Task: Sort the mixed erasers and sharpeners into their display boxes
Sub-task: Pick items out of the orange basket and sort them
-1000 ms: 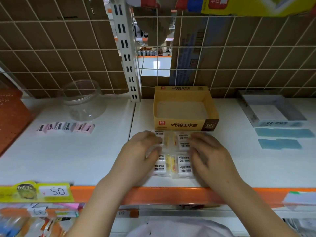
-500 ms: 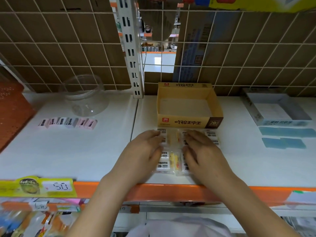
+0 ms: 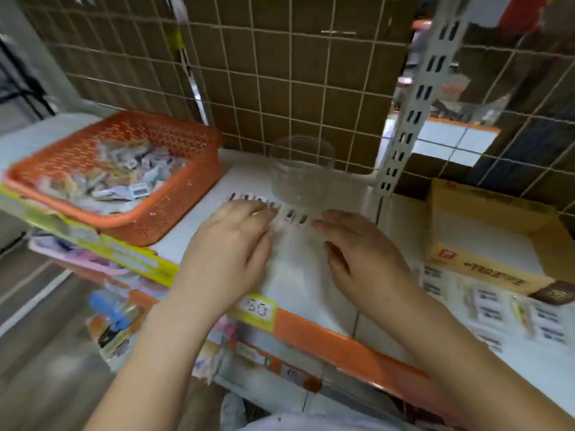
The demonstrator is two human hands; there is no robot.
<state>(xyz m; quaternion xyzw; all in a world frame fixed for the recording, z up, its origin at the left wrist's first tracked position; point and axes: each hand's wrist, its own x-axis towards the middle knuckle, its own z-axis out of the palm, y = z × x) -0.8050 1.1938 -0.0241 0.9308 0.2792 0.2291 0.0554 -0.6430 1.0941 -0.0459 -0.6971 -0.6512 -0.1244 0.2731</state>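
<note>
A row of small pink and white sharpeners (image 3: pixel 294 216) lies on the white shelf in front of a clear plastic jar (image 3: pixel 301 169). My left hand (image 3: pixel 231 247) lies flat over the row's left end, fingers straight. My right hand (image 3: pixel 364 253) hovers just right of the row, fingers relaxed, holding nothing. Wrapped white erasers (image 3: pixel 494 312) lie in rows at the right, in front of the yellow display box (image 3: pixel 485 262). An orange basket (image 3: pixel 174 209) at the left holds mixed erasers and sharpeners.
A white slotted upright (image 3: pixel 413 98) and a wire grid back the shelf. An orange shelf edge (image 3: pixel 342 340) with a yellow price tag (image 3: pixel 256 307) runs along the front. Packaged goods hang below at the left.
Both hands left the erasers and moved left to the sharpener row. The view swung left, bringing the orange basket into sight.
</note>
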